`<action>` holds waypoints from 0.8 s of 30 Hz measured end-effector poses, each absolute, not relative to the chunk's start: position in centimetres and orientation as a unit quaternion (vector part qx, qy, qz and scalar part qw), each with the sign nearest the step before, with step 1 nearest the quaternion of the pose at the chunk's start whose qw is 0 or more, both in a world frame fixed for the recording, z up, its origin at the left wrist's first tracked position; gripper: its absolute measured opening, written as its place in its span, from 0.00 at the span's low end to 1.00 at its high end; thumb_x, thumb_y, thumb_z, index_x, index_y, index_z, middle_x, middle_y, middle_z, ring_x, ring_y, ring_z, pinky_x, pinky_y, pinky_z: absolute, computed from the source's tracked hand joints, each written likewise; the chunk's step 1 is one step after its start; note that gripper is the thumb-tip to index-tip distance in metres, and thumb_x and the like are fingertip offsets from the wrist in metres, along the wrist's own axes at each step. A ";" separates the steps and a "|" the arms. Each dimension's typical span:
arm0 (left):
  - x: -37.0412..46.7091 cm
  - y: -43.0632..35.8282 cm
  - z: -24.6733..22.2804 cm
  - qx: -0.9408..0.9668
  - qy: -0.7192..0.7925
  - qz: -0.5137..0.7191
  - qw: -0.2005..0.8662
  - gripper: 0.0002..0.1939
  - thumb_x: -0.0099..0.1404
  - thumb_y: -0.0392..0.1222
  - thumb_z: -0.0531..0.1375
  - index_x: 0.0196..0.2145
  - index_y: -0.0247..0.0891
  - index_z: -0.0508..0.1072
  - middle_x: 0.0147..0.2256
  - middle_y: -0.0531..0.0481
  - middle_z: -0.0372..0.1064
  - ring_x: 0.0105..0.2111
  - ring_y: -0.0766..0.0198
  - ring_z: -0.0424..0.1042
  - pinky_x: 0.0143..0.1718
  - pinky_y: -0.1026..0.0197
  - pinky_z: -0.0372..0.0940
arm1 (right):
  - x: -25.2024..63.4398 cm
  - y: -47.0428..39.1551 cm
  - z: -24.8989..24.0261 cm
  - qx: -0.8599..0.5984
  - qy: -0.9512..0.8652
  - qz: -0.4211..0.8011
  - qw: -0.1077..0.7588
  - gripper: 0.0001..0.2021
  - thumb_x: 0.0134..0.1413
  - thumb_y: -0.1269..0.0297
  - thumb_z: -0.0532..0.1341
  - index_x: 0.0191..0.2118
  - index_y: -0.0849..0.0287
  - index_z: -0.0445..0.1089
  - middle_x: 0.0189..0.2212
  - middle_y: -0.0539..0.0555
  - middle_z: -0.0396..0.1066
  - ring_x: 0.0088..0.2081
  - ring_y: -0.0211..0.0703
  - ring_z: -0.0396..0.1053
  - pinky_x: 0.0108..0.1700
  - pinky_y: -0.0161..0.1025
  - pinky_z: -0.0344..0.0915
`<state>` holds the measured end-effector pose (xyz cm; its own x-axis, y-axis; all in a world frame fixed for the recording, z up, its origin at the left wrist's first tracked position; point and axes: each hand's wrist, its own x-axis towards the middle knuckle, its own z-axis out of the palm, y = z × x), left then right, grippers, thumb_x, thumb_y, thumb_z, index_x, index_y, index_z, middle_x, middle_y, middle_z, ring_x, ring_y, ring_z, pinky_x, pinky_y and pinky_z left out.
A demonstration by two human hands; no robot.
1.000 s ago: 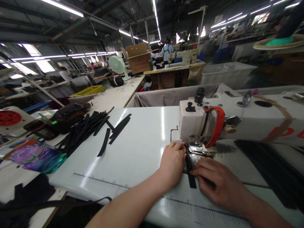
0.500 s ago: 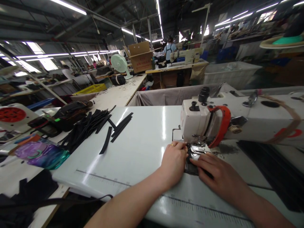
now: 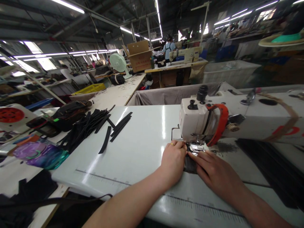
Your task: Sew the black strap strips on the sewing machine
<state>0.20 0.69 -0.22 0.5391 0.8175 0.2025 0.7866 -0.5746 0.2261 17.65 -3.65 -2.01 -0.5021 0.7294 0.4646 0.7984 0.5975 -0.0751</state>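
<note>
A white sewing machine (image 3: pixel 192 118) with an orange guard stands at the right of the pale table. My left hand (image 3: pixel 174 160) is beside its needle area, fingers bent together at the left edge of a dark fabric piece (image 3: pixel 190 164). From the right, my right hand (image 3: pixel 211 167) reaches to the same piece, its index finger pointing at the metal presser plate (image 3: pixel 196 148). The fingertips of both hands nearly meet there. What they pinch, if anything, is too small to make out.
Black strips (image 3: pixel 121 126) lie on the table's left part, beside a larger pile (image 3: pixel 85 126). Long dark fabric (image 3: pixel 266 167) lies at the right. Behind are a pale green fan (image 3: pixel 118 62), a cardboard box (image 3: pixel 139 58) and a person (image 3: pixel 168 49) in light blue.
My right hand has moved slightly up and left, its index finger now closer to my left fingertips. My left hand has hardly moved.
</note>
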 end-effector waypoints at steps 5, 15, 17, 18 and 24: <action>0.4 1.0 0.0 0.875 0.460 0.140 0.062 0.11 0.72 0.39 0.52 0.39 0.36 0.73 0.42 0.49 0.71 0.44 0.58 0.65 0.45 0.56 0.62 | 17.5 -3.6 -2.1 -0.443 -0.865 -0.084 0.222 0.17 0.61 0.72 0.51 0.54 0.64 0.67 0.39 0.59 0.73 0.39 0.51 0.71 0.38 0.48 0.71; 0.2 0.9 0.3 0.884 0.448 0.119 0.059 0.13 0.72 0.38 0.51 0.37 0.34 0.74 0.40 0.45 0.72 0.43 0.56 0.67 0.46 0.55 0.65 | 17.3 -3.5 -1.7 -0.443 -0.868 -0.074 0.213 0.15 0.60 0.74 0.52 0.50 0.65 0.69 0.37 0.58 0.74 0.38 0.49 0.72 0.39 0.47 0.72; 0.0 1.1 0.4 0.889 0.437 0.124 0.067 0.12 0.71 0.36 0.52 0.36 0.34 0.75 0.40 0.45 0.72 0.43 0.55 0.67 0.46 0.55 0.65 | 17.3 -3.6 -1.8 -0.438 -0.867 -0.082 0.223 0.15 0.60 0.73 0.51 0.49 0.65 0.69 0.38 0.58 0.74 0.39 0.49 0.72 0.39 0.46 0.72; -0.1 1.5 0.6 0.888 0.434 0.125 0.079 0.12 0.70 0.36 0.52 0.35 0.35 0.75 0.39 0.44 0.72 0.43 0.55 0.68 0.46 0.55 0.65 | 17.3 -3.6 -1.9 -0.436 -0.866 -0.089 0.229 0.15 0.61 0.72 0.51 0.49 0.64 0.69 0.38 0.59 0.74 0.39 0.49 0.72 0.39 0.46 0.72; 1.3 7.2 2.5 0.795 0.560 0.171 0.157 0.11 0.65 0.36 0.55 0.38 0.34 0.77 0.41 0.40 0.73 0.43 0.52 0.70 0.46 0.54 0.65 | 17.3 -3.7 -2.5 -0.439 -0.852 -0.124 0.258 0.15 0.62 0.71 0.50 0.50 0.64 0.70 0.40 0.60 0.75 0.41 0.49 0.72 0.43 0.46 0.71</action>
